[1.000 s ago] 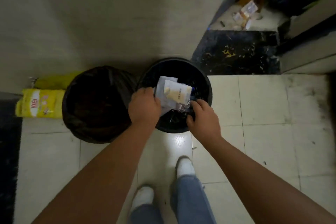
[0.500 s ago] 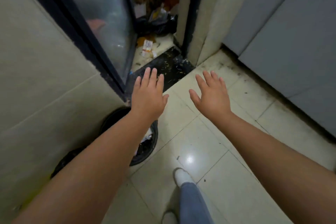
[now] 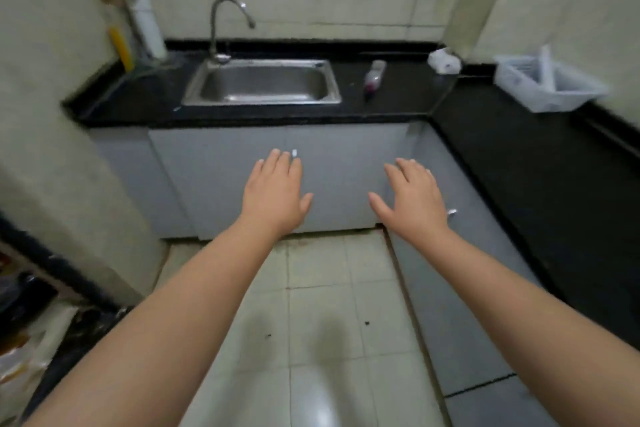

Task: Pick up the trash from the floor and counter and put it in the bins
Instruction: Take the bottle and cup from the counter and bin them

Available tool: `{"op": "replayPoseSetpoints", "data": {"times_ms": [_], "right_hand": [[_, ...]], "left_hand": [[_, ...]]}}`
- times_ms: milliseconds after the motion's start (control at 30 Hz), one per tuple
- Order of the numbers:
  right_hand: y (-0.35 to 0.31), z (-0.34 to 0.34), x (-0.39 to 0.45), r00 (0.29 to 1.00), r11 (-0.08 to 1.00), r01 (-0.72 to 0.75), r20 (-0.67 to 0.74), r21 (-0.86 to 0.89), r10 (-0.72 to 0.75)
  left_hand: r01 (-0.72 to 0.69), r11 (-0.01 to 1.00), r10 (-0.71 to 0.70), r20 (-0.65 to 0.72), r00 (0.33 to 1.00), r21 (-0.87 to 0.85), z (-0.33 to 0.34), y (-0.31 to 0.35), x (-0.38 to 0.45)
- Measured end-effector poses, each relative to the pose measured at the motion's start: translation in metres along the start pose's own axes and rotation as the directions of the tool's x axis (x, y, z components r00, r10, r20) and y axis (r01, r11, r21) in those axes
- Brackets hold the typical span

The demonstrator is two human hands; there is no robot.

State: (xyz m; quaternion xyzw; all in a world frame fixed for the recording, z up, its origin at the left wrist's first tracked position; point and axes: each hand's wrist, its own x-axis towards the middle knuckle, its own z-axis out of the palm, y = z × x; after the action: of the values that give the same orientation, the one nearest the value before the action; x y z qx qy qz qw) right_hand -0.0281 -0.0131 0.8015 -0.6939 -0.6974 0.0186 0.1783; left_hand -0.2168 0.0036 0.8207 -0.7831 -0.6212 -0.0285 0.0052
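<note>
My left hand (image 3: 275, 194) and my right hand (image 3: 414, 201) are both held out flat in front of me, palms down, fingers apart, holding nothing. Beyond them runs the black counter (image 3: 398, 104). On it, right of the sink, lies a small plastic bottle (image 3: 374, 74) on its side. A crumpled white wad of paper (image 3: 444, 61) sits in the back corner. The bins are out of view.
A steel sink (image 3: 261, 83) with a tall tap (image 3: 225, 28) is set in the counter. A white plastic basket (image 3: 547, 87) stands on the counter's right wing. Grey cabinet doors (image 3: 343, 177) face me. Pale floor tiles (image 3: 322, 322) carry small dark specks. Clutter lies at the lower left (image 3: 20, 357).
One second ago both hands held paper trash over the right bin. The trash was let go there; my view has swung from the bins to the sink counter, hands now empty.
</note>
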Motion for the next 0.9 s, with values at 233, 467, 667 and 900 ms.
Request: {"op": "replayPoseSetpoints", "data": {"times_ms": [233, 467, 667, 900], "right_hand": [[0.163, -0.098, 0.025, 0.932, 0.942, -0.327, -0.192, -0.071, 0.308], [0.271, -0.142, 0.028, 0.816, 0.836, -0.542, -0.292, -0.088, 0.499], [0.343, -0.149, 0.006, 0.655, 0.684, -0.726, -0.376, -0.073, 0.655], [0.379, -0.142, -0.066, 0.279, 0.266, -0.960, -0.315, -0.083, 0.907]], "left_hand": [[-0.343, 0.938, 0.340, -0.061, 0.938, -0.049, -0.037, 0.183, 0.113], [-0.549, 0.836, 0.547, -0.069, 0.835, -0.018, -0.040, 0.302, 0.182], [-0.729, 0.684, 0.729, -0.019, 0.684, -0.003, -0.025, 0.383, 0.227], [-0.917, 0.399, 0.916, 0.019, 0.400, 0.024, 0.001, 0.483, 0.256]]}}
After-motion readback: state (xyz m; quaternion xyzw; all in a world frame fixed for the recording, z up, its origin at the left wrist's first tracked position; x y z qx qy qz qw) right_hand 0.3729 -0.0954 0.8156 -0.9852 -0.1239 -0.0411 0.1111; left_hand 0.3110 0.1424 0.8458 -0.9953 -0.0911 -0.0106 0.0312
